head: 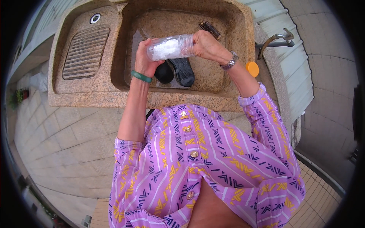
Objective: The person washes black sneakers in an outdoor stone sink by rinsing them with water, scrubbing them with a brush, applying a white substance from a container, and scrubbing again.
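My left hand [145,61] grips the base end of a clear plastic jar [186,38], which lies nearly level above the sink basin. White powder or fine granules [166,49] fill part of the jar. My right hand [206,47] is at the jar's mouth, with its fingers reaching inside; whether they hold anything cannot be told. Below the jar, a pair of black shoes rests in the basin: a ridged sole [184,72] faces up on one, and a rounded dark part [164,73] of the other shows beside it.
The stone sink [182,98] has a ribbed washboard [87,52] on its left side. A dark brush-like object [210,30] lies at the basin's back right. An orange lid [252,69] sits by the right rim, near a metal tap [275,38].
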A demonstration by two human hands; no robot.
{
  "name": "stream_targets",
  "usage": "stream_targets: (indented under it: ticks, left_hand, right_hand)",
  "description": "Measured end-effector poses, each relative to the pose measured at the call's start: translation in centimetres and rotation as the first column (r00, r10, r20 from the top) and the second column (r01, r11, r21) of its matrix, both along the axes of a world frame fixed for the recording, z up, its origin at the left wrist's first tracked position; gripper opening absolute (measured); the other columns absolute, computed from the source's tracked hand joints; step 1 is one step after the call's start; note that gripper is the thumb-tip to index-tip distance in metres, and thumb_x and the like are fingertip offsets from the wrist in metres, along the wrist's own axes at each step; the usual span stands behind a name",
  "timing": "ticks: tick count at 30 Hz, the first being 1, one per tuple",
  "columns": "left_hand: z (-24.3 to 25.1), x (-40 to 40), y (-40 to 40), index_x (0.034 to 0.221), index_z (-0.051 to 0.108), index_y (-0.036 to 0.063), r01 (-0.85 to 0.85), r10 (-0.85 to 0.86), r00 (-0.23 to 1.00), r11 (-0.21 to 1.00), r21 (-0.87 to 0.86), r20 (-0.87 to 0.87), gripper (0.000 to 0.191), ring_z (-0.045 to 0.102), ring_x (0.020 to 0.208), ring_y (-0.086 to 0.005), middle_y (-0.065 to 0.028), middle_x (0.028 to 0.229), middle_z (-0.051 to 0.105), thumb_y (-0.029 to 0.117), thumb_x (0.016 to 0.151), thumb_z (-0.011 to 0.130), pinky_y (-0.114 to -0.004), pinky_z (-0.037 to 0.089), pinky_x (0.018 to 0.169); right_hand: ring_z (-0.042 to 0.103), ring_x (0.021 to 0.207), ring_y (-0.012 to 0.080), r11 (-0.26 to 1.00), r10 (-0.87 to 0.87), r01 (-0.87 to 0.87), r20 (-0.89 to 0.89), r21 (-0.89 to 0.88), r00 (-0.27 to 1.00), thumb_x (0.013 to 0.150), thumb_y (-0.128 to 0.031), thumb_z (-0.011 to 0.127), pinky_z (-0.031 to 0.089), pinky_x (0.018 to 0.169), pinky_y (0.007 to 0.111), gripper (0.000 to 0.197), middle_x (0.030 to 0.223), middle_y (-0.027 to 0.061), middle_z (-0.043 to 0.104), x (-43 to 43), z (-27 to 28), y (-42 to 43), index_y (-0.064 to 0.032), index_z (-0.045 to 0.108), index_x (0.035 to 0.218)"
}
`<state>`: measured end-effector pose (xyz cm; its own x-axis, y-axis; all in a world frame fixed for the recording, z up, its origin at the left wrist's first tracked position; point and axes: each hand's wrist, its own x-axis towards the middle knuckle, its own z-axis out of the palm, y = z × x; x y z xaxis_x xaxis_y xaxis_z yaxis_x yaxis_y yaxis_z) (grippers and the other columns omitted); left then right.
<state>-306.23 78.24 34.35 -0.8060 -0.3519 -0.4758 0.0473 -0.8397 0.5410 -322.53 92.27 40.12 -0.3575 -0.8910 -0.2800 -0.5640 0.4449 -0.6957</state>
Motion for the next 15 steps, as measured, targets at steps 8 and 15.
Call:
stream_targets:
  ticks: [8, 15]
  left_hand:
    - [-1.0, 0.3, 0.3, 0.108, 0.052, 0.0036, -0.137, 0.162, 0.985, 0.942, 0.308, -0.056, 0.043, 0.057, 0.087, -0.0265, -0.0121, 0.105, 0.058, 0.036, 0.081, 0.044, -0.036, 0.046, 0.064]
    - [-1.2, 1.2, -0.9, 0.112, 0.052, 0.0085, -0.085, 0.128, 0.979, 0.964, 0.252, -0.158, 0.042, 0.055, 0.096, -0.0270, -0.0098, 0.108, 0.058, 0.034, 0.080, 0.044, -0.037, 0.046, 0.067]
  right_hand:
    - [0.034, 0.046, 0.0003, 0.901, -0.229, 0.426, 0.742, -0.084, 0.630, 0.082, -0.011, 0.059, 0.022, 0.038, 0.017, 0.010, 0.059, -0.0033, 0.047, 0.7, 4.5, -0.4, -0.0023, 0.062, 0.077]
    - [0.039, 0.051, 0.0030, 0.799, -0.046, 0.590, 0.967, -0.115, 0.251, 0.086, -0.010, 0.056, 0.030, 0.043, 0.017, 0.012, 0.066, 0.0000, 0.049, -0.8, 3.3, 0.4, 0.0015, 0.058, 0.086]
